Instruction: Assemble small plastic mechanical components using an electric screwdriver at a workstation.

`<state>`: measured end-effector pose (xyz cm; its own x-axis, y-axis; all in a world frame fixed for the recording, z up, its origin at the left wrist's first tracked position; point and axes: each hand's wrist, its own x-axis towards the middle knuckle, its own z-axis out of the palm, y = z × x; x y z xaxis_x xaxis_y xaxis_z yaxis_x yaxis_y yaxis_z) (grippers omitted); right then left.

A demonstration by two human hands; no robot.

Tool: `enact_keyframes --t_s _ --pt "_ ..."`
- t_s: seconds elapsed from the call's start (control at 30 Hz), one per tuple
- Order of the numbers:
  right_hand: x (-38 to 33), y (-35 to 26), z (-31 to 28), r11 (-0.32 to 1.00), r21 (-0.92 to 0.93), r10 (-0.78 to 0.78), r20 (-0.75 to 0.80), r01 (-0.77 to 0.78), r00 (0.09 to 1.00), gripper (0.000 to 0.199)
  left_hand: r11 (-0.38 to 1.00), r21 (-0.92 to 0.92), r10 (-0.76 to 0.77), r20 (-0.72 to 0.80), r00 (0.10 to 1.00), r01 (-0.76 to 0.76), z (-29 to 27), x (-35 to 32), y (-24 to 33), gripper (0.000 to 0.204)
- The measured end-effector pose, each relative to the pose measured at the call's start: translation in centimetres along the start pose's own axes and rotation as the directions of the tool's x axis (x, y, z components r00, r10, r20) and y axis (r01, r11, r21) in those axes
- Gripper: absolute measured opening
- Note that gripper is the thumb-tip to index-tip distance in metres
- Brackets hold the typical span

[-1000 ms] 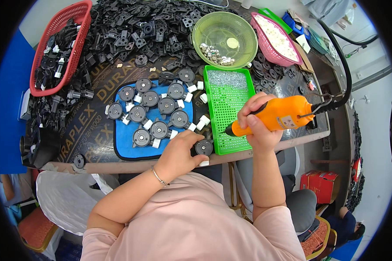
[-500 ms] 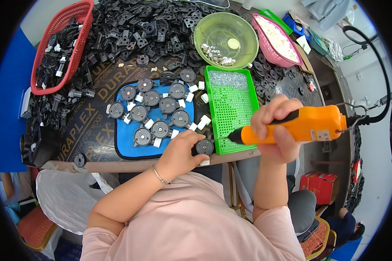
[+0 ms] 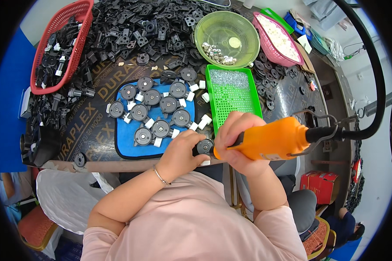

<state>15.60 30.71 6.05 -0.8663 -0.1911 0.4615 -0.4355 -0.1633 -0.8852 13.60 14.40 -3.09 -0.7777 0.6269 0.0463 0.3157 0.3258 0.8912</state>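
Note:
At the table's front edge my left hand point(image 3: 178, 153) is closed round a black round wheel housing point(image 3: 204, 146) with a white tab below it. My right hand point(image 3: 238, 141) grips an orange electric screwdriver point(image 3: 279, 138), tilted with its nose down at the housing. The fingers and the screwdriver's body hide the bit, so I cannot tell whether it touches a screw. Just left of the housing lies a blue mat point(image 3: 125, 145) bearing several similar black wheel housings point(image 3: 160, 128) with white tabs. Beyond my right hand is a green tray point(image 3: 258, 101) with small silver screws point(image 3: 229, 78) at its far end.
Loose black plastic parts point(image 3: 139, 30) are heaped along the back. A red basket point(image 3: 80, 56) stands at the left, a yellow-green basket point(image 3: 248, 26) and a pink basket point(image 3: 287, 64) at the back right. The screwdriver's black cable point(image 3: 381, 87) arches over the right side.
My right hand has brought the screwdriver left from over the green tray to the wheel housing. My left hand keeps its hold in the same spot.

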Motion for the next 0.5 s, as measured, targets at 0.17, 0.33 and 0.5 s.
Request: enact_keyframes --t_s 0.17,0.33,0.5 --pt "0.5 0.4 0.2 0.999 0.032 0.017 0.019 -0.018 1.0 0.023 0.998 0.005 0.056 -0.015 0.998 -0.055 -0.1 0.3 -0.6 0.048" --pt "1.6 0.2 0.0 0.989 0.149 -0.023 0.066 0.013 0.998 0.024 0.999 0.031 0.012 -0.017 1.0 -0.011 -0.9 0.0 0.3 0.048" --pt "1.4 -2.2 -3.3 0.887 0.389 -0.169 -0.227 0.249 0.959 0.029 0.993 0.027 0.116 -0.068 0.991 -0.115 0.4 -0.7 -0.1 0.047"
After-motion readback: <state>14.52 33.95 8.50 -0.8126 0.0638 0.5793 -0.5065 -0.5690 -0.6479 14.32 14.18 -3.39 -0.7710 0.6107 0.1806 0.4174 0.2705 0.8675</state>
